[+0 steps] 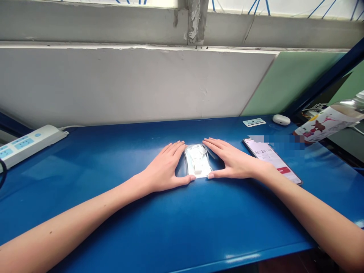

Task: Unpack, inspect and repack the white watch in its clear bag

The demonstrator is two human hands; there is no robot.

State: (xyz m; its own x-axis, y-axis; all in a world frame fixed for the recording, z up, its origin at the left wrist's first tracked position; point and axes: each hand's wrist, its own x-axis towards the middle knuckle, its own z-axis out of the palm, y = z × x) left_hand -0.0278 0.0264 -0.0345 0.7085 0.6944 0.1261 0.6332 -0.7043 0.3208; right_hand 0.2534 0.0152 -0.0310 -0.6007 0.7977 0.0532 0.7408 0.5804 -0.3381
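Observation:
A small clear plastic packet lies flat on the blue table. Inside it are a white ring-like coil and a small white block, though their kind is hard to make out. My left hand rests at the packet's left side, fingers stretched toward its far corner and thumb at its near edge. On the opposite side, my right hand mirrors this, its thumb by the near right corner. Both hands have thumb and fingers spread apart, and neither closes round the packet.
A lit phone showing a timer lies right of my right hand. Behind it are a card, a white earbud case and a tilted bottle. A white power strip sits at the left. A wall borders the table's back.

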